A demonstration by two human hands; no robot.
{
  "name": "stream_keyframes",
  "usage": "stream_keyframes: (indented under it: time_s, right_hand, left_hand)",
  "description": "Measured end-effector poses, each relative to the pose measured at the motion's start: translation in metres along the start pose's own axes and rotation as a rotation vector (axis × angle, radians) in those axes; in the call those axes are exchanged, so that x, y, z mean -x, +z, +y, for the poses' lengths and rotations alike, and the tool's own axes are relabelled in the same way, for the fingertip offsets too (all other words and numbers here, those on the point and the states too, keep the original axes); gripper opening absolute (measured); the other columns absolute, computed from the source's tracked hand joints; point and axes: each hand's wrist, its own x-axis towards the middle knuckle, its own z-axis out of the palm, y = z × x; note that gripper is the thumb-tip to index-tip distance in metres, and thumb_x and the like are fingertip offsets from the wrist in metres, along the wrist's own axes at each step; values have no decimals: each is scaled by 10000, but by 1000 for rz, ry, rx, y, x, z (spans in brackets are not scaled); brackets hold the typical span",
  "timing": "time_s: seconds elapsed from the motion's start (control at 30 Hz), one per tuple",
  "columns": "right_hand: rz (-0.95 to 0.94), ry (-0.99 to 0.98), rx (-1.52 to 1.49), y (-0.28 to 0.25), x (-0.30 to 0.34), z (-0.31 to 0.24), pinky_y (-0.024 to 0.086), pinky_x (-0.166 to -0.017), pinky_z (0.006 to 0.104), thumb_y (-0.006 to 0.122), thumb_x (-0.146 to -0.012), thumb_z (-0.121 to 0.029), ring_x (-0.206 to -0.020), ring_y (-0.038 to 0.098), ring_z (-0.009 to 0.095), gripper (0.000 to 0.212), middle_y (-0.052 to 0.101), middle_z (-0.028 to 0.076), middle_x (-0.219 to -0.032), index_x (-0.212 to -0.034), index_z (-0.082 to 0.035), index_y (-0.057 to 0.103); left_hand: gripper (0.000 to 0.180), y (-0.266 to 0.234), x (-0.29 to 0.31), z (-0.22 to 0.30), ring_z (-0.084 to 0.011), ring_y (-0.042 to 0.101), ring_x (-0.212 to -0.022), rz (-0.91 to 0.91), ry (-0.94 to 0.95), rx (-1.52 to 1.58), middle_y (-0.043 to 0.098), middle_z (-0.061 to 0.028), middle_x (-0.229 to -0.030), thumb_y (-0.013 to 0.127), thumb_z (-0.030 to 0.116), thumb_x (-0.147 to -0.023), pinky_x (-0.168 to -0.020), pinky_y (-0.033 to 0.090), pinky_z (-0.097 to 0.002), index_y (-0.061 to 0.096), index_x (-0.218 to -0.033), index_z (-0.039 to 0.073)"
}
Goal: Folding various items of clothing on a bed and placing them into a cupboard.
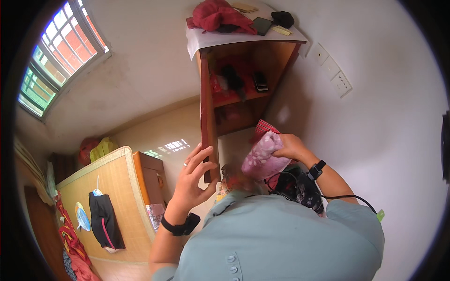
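Dial: I read my head view as a clock face, twelve at the top edge.
Right grip: I see the bare right hand (291, 147) closed around the upper end of a rolled pink-purple, pale-patterned soft cloth (262, 159).
Pink cloth: it hangs toward eight to nine o'clock of that grip, slanting down, and at two to three o'clock of the left hand (194, 175), apart from it.
Striped cloth: a red cloth with thin stripes (266, 127) shows just behind the roll, at ten o'clock of the right grip; I cannot tell if it is held too.
Left grip: fingers spread and loosely curved, laid against the edge of the red-brown wooden cabinet door (205, 103), thumb apart.
Cabinet: the reddish-brown wooden cabinet (274, 56) stands open toward twelve to one o'clock; its shelf (253, 96) bears a small black device (260, 82), at eleven o'clock of the right grip.
Cabinet top: a crumpled red cloth (218, 16) lies left of a dark flat device (262, 25).
Lap: black patterned fabric (300, 187) sits at six o'clock of the right grip.
Bed: at eight o'clock, a tan woven mat (70, 187) carries a folded black garment with a pink stripe (104, 220).
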Motion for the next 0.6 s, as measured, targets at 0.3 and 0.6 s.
stream_keyframes:
  time_s: [0.3,0.6]
  right_hand:
    - [98,-199,-335,-60,-124,18,502,-780,332,806,-628,-180,-832,660,205,409,700,106,-883,-985,-42,663]
    - [518,-295,-827,-84,-325,50,493,-770,294,792,-711,-197,-823,620,137,398,687,51,-905,-1017,22,659]
  left_hand:
    - [348,-14,-9,12,-394,480,-1253,-75,-145,-2,556,-119,-1301,789,131,-639,-953,470,-439,634,-944,69]
    - [217,26,-19,31,-389,602,-1090,246,-401,-175,666,-106,-1067,682,-77,-686,-891,503,-433,626,-857,46]
